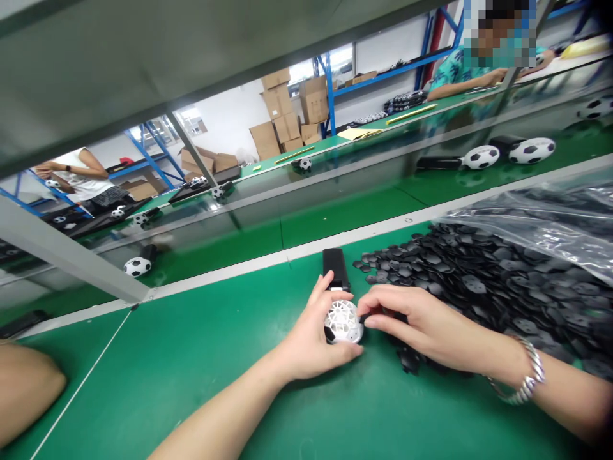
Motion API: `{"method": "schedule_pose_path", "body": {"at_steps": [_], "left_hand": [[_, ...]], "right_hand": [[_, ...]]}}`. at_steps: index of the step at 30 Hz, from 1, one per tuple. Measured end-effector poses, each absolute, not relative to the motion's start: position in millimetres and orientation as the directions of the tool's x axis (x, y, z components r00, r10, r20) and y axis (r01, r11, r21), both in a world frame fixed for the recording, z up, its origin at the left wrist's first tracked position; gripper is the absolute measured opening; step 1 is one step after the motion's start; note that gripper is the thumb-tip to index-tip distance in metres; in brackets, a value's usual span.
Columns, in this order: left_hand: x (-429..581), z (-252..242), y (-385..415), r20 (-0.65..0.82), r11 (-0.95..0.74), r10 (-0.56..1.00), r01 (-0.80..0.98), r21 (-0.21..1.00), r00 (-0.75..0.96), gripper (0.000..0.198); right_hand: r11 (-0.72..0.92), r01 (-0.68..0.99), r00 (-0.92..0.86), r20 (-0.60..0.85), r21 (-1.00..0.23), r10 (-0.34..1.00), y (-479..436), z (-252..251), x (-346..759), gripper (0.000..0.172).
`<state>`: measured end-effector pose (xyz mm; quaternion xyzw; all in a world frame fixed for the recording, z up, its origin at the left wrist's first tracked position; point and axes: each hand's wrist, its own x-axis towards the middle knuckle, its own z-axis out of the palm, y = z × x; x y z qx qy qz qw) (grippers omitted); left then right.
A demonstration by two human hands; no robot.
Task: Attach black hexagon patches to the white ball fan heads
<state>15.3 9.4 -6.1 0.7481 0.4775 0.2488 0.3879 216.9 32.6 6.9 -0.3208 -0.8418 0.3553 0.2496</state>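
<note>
My left hand [313,332] curls around a white soccer-ball-shaped shell [343,321] with an open lattice top, resting on the green table. A black handle [334,268] sticks out from its far side. One black patch shows at the shell's lower left. At the shell's right edge, my right hand [407,316] pinches a small black piece [363,318], mostly covered by the fingertips. A silver twisted bracelet is on the right wrist. Close to that hand lies a large heap of flat black pentagon pieces [460,275], with a few strays [408,361] under the palm.
Clear plastic film [541,223] covers part of the heap. Beyond a pale rail runs a green conveyor [306,220] carrying ball units [481,157] with black handles. A slanted metal post [71,249] stands at left. Another person's elbow [29,390] enters there; two people work across the line.
</note>
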Motion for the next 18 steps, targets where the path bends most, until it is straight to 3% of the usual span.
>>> {"method": "schedule_pose_path", "body": {"at_steps": [9,18], "left_hand": [[16.7,-3.0,9.1,-0.023,-0.227,0.907,0.537,0.812,0.42,0.063],[17.8,-10.0,10.0,0.034,-0.236,0.926,0.506,0.829,0.376,0.064]], "right_hand": [[0.591,0.359,-0.659,0.252,-0.722,0.709,37.2,0.8,217.4,0.023],[0.521,0.415,-0.565,0.238,-0.746,0.79,36.7,1.0,217.5,0.014]]}}
